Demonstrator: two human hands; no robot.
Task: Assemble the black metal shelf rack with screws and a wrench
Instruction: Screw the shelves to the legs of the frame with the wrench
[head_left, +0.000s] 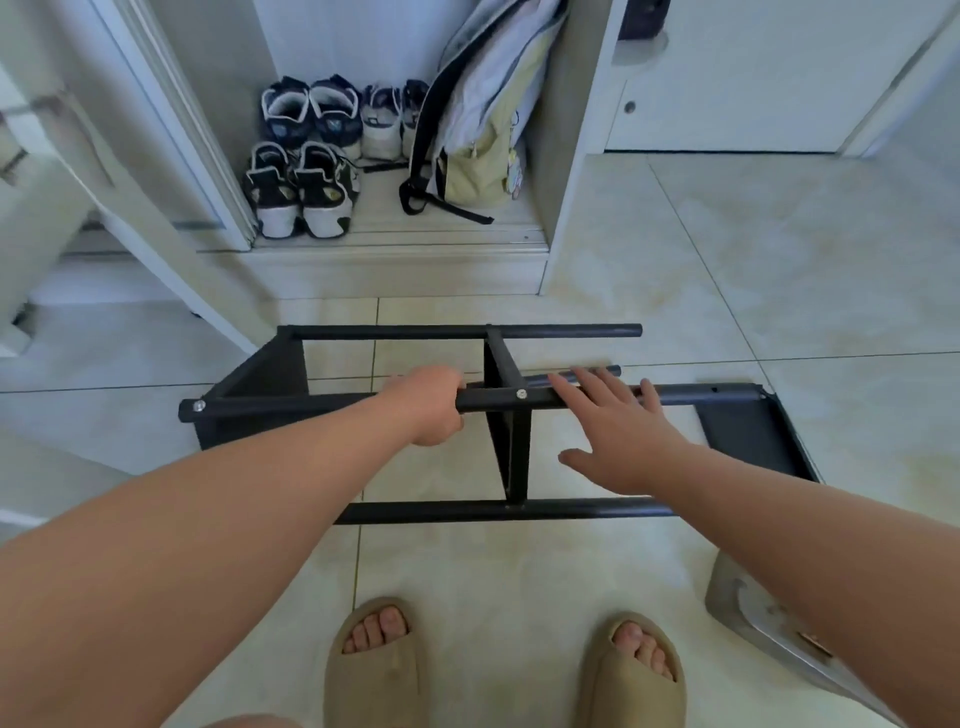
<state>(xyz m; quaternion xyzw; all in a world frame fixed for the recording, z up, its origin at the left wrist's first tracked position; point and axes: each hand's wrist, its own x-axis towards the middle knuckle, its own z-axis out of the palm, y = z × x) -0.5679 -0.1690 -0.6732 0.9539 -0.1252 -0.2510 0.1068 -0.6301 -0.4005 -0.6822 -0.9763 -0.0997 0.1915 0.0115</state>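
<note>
The black metal shelf rack (311, 402) lies on its side on the tiled floor in front of me, with long tubes running left to right and black panels between them. A silver screw head (521, 394) shows on the upper near tube at the middle panel (511, 457), and another screw (198, 406) sits at the tube's left end. My left hand (431, 405) grips that upper tube just left of the middle panel. My right hand (618, 431) is spread with straight fingers over the same tube, right of the middle panel. No wrench is in view.
My feet in beige slides (374, 670) stand on the floor (519, 571) just in front of the rack. An open closet behind holds several sneakers (306, 156) and a backpack (478, 114). A grey metal object (769, 634) lies at the lower right.
</note>
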